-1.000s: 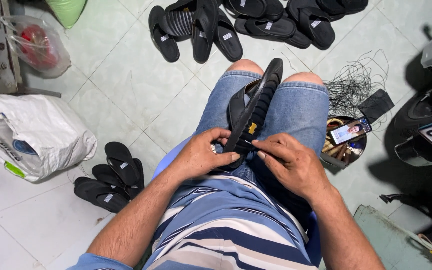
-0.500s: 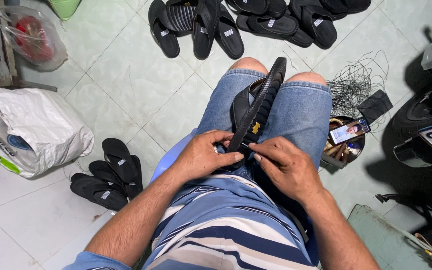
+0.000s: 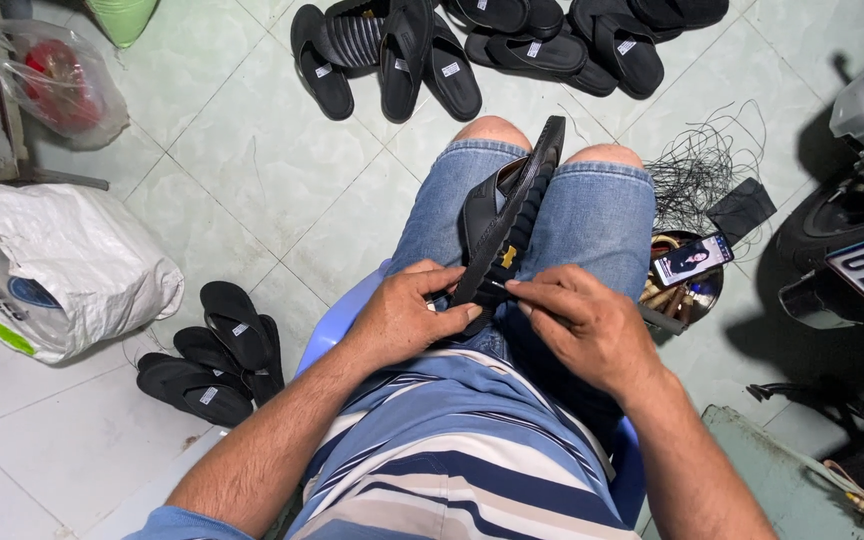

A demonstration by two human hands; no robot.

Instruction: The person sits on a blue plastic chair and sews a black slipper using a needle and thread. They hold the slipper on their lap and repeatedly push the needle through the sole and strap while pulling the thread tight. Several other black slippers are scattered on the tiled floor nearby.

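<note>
Black sandal (image 3: pixel 508 222) is lying sole-edge up along the lap, between the knees, steadying it for handwork. Left hand (image 3: pixel 407 318) is clamping its near end. Right hand (image 3: pixel 582 325) is pinching something thin at the sole edge. 3 sandals (image 3: pixel 214 352) are resting on the floor, left.

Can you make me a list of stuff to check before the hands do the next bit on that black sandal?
1. Sandal steady between the knees, on its edge: ok.
2. Left hand gripping its near end: ok.
3. Right hand pinching at the sandal's edge: ok.
4. What the right fingers pinch: cannot tell, too small.
5. Phone sitting on the tin by the knee, could get knocked: not ok.
</note>
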